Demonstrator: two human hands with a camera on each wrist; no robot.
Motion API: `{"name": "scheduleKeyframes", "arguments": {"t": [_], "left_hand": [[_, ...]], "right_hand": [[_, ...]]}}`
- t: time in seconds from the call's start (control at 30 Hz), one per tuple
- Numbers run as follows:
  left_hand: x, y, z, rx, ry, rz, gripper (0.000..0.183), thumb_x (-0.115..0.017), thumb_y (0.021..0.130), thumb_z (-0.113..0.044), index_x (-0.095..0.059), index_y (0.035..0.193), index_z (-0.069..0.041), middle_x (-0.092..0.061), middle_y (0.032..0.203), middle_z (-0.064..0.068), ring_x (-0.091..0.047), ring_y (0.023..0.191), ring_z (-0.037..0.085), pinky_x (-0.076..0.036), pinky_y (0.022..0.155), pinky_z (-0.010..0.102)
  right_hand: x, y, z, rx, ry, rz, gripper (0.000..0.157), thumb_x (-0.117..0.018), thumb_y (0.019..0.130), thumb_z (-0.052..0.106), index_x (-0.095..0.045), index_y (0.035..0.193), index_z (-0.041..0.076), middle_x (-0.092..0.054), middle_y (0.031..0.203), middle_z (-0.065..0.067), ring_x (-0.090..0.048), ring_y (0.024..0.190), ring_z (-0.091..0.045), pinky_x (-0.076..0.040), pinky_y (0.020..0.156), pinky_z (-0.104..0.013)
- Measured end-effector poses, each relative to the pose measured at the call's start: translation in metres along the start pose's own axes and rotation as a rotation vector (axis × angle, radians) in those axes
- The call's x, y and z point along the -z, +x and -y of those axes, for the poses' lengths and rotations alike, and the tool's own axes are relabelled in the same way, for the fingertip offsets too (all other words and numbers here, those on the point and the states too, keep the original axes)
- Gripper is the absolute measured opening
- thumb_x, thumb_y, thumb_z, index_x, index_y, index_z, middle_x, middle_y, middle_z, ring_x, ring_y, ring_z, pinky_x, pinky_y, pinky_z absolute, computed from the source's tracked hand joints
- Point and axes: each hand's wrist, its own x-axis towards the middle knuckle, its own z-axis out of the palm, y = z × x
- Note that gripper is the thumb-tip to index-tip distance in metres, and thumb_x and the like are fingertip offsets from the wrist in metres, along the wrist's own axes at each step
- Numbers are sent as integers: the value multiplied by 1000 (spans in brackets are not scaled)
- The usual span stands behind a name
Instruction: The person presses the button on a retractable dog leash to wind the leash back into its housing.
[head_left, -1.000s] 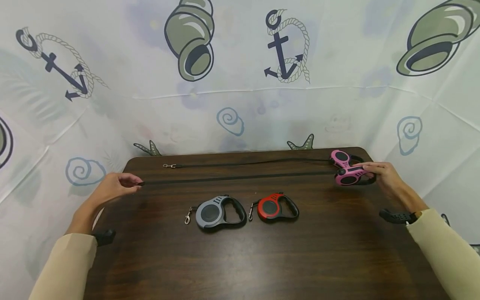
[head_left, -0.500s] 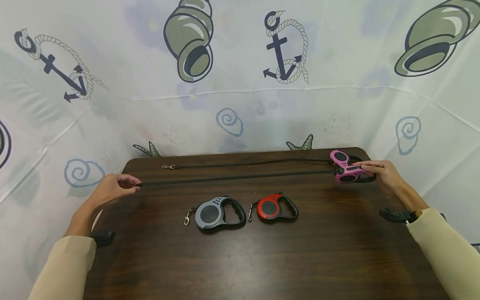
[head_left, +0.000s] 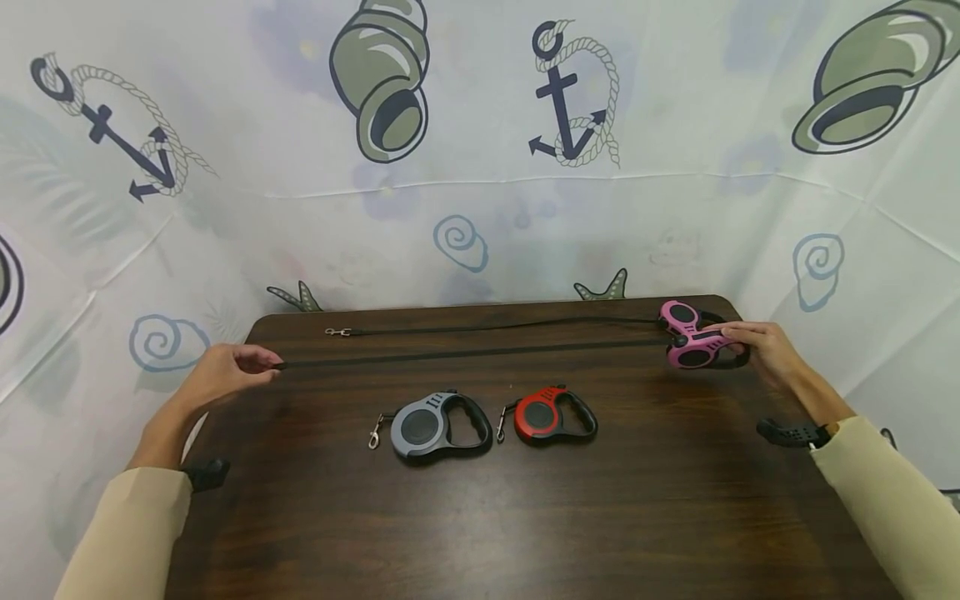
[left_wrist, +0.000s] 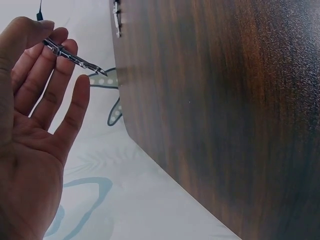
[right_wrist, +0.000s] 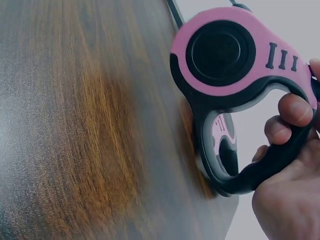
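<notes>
My right hand [head_left: 768, 350] grips the black handle of a pink retractable dog leash [right_wrist: 220, 52], its fingers curled through the loop. From its casing a black strap [head_left: 480, 354] stretches almost straight across to my left hand [head_left: 228, 372]. There, thumb and fingers pinch the strap's end at a metal snap clip [left_wrist: 70, 55], which lies along the fingers; the little finger stands away from it. A second pink retractable leash [head_left: 678, 313] rests right behind the held one at the back right of the table. Its own strap [head_left: 465, 330] runs left, ending in a clip [head_left: 338, 332].
A grey retractable leash [head_left: 420, 427] and a smaller red one [head_left: 538, 417] lie side by side mid-table, clips to their left. The dark wooden table [head_left: 480, 525] meets a patterned cloth backdrop [head_left: 480, 108] at the back and sides.
</notes>
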Motion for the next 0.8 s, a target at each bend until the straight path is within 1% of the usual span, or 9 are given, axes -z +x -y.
{"name": "scheduleKeyframes", "arguments": {"t": [0.07,0.17,0.27,0.33,0.47,0.57,0.63,0.7,0.8], "left_hand": [[0,0,-1,-1,19,0,15,-84,88,-4,-80,102,0,-79,91,14,-66,71,1,-51,63,15],[-1,3,-3,-13,39,4,14,-84,88,-5,-80,101,-2,-79,91,12,-65,71,0,-50,63,15],[-2,5,-6,-19,52,1,14,-85,87,-5,-81,100,-4,-79,91,11,-65,71,1,-50,64,15],[-2,7,-8,-27,56,2,13,-85,87,-5,-81,100,-4,-79,90,10,-65,71,0,-50,64,14],[-3,10,-12,-34,52,10,13,-84,87,-4,-81,100,-4,-79,90,9,-65,72,1,-51,65,14],[-3,12,-17,-44,36,13,13,-84,87,-3,-80,99,-4,-78,89,8,-64,71,2,-51,65,15],[-4,14,-19,-57,29,10,13,-84,87,-3,-81,99,-5,-78,88,7,-65,71,2,-51,65,14],[-6,16,-22,-69,26,5,13,-84,86,-3,-81,98,-6,-78,88,6,-66,72,2,-51,66,13],[-8,19,-25,-79,21,4,13,-85,86,-3,-81,98,-6,-78,88,6,-68,72,1,-51,66,12]], "right_hand": [[-1,0,-1,-11,-74,2,27,-55,110,5,-80,119,0,-80,107,8,-64,93,-7,-51,79,-18],[-2,0,-1,-50,-254,-5,27,-61,108,9,-74,128,-3,-76,108,15,-62,97,-7,-50,81,-21],[-4,1,0,-81,-442,-18,36,-68,105,16,-69,134,-5,-72,108,20,-59,99,-8,-48,82,-24],[-5,1,2,-94,-513,-29,41,-71,104,20,-67,136,-6,-71,107,20,-57,99,-9,-48,81,-26],[-8,2,4,-108,-589,-56,43,-74,102,23,-68,134,-5,-70,104,15,-54,90,-14,-44,72,-31],[-11,4,6,-121,-606,-64,46,-74,102,24,-67,134,-7,-71,102,13,-51,90,-15,-40,73,-35],[-14,5,7,-130,-627,-61,48,-74,102,26,-66,136,-7,-69,103,17,-49,94,-12,-38,78,-35],[-16,6,8,-134,-649,-60,49,-74,102,28,-66,136,-6,-68,103,18,-47,98,-11,-37,81,-36],[-21,7,11,-125,-683,-60,48,-75,101,30,-68,135,-4,-67,104,14,-49,98,-12,-40,80,-34]]}}
